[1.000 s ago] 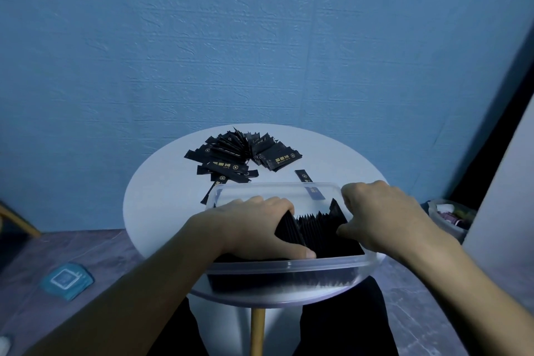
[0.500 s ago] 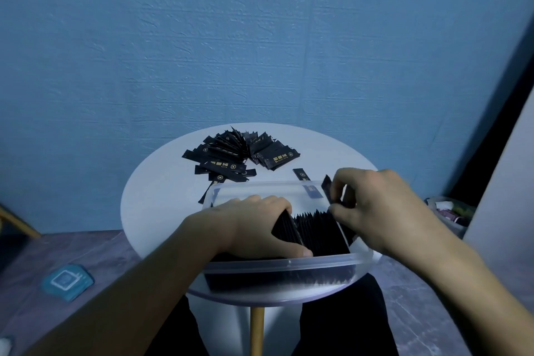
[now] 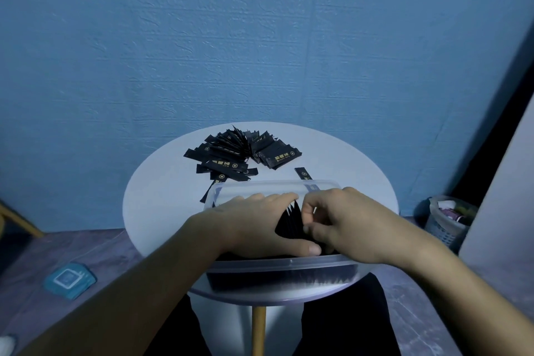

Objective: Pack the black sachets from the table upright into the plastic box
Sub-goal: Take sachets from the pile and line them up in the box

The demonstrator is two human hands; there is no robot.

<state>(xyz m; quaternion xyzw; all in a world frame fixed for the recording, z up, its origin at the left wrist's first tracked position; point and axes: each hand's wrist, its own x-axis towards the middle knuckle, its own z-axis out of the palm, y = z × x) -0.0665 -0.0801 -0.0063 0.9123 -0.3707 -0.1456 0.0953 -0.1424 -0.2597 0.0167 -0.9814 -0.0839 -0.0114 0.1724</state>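
Observation:
A clear plastic box (image 3: 277, 264) stands at the near edge of the round white table (image 3: 161, 199). Upright black sachets (image 3: 290, 222) fill its near side. My left hand (image 3: 254, 225) lies inside the box, fingers and thumb wrapped round the packed row. My right hand (image 3: 344, 225) is close beside it, fingers curled and pinching sachets against the row. A loose heap of black sachets (image 3: 237, 153) with gold print lies on the table behind the box, and a single sachet (image 3: 302, 174) lies near the box's far rim.
A blue textured wall rises right behind the table. A small basket (image 3: 445, 220) with clutter sits on the floor at the right, next to a pale panel. A blue pad (image 3: 69, 279) lies on the floor at the left. The table's wooden leg (image 3: 258, 329) shows below.
My right hand came up with a sachet half a second ago, then dropped back into the box and moved left against my left hand. My left hand stayed on the row.

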